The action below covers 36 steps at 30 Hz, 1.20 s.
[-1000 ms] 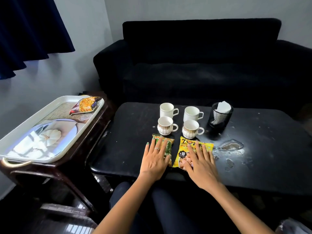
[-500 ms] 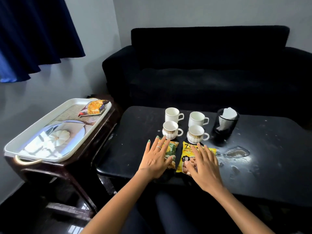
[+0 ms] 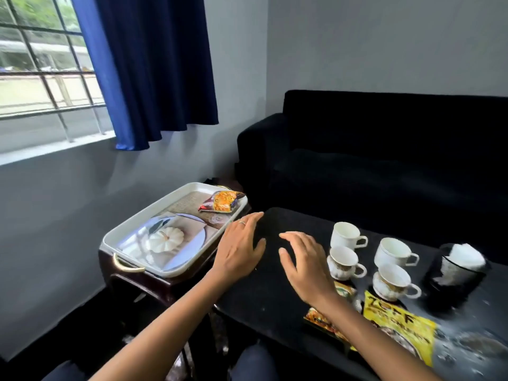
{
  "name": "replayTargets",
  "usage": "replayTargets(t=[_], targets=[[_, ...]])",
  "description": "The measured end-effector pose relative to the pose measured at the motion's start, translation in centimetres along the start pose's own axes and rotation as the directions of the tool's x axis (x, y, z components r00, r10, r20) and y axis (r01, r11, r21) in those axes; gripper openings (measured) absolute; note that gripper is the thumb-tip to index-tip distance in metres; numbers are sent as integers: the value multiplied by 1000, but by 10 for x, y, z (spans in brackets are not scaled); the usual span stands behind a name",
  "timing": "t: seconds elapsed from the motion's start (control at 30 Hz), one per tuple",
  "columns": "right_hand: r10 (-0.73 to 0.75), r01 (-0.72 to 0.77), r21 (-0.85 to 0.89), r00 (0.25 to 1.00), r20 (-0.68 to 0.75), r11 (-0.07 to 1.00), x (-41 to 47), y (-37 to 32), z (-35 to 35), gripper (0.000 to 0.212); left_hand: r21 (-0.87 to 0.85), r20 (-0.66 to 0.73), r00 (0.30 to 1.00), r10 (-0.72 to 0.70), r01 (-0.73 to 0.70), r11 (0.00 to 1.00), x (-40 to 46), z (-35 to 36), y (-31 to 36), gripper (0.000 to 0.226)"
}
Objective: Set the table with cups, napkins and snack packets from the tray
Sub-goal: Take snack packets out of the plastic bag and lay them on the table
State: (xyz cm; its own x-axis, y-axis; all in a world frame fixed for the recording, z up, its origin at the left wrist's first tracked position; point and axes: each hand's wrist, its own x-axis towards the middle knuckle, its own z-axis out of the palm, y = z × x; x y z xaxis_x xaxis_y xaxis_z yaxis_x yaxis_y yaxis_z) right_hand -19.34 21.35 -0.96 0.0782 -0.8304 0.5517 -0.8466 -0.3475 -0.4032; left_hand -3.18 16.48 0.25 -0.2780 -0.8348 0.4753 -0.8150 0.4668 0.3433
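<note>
Tray sitting on side stand off table's left edge; one snack packet lying at tray's far right corner. Four cups standing mid-table, napkin holder to their right. Two packets lying along near edge, before the cups.

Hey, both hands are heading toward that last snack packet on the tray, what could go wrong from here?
1. The right hand hovers close beside the cups; a sideways swing might knock one over.
2. The right forearm crosses over the green packet near the table's front edge and could drag it off.
3. The orange packet leans on the tray rim; the left hand could nudge it overboard.
</note>
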Motion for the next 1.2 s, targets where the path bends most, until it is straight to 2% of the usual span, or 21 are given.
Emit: replayTargets(t=[0.2,0.33,0.43,0.57,0.7,0.8,0.93,1.03,1.1,1.17,1.2], targets=[[-82,84,-13,989,124,996,60,-22,53,33,-16,-4,972,-235,235,972,6,-4,-63,63],[-70,79,-43,982,176,996,101,-33,96,36,-18,11,934,-358,358,934,12,1,-87,65],[-57,78,-95,978,202,992,130,-42,123,37,70,105,912,-396,390,918,14,7,-96,72],[-47,87,-170,973,225,982,159,-49,150,36,48,220,872,-438,438,898,15,11,-102,77],[-33,136,-303,946,322,943,175,-49,170,41,44,297,840,-455,464,885,12,14,-104,79],[-9,126,-331,943,333,935,178,-48,176,37,18,334,826,-454,477,879,10,15,-104,79],[-49,170,-370,948,314,913,179,-53,176,25,-5,334,824,-458,488,873,11,13,-104,77],[-67,167,-347,957,282,923,178,-54,174,23,-56,319,821,-473,515,855,12,12,-104,73],[-36,91,-247,975,221,965,177,-56,171,28,-129,314,798,-514,573,810,14,8,-102,67],[8,11,-121,988,151,993,174,-62,165,30,-301,316,762,-565,645,702,18,2,-101,68],[17,-9,-64,992,125,998,172,-66,162,31,-431,307,747,-590,662,613,21,-2,-99,74]])
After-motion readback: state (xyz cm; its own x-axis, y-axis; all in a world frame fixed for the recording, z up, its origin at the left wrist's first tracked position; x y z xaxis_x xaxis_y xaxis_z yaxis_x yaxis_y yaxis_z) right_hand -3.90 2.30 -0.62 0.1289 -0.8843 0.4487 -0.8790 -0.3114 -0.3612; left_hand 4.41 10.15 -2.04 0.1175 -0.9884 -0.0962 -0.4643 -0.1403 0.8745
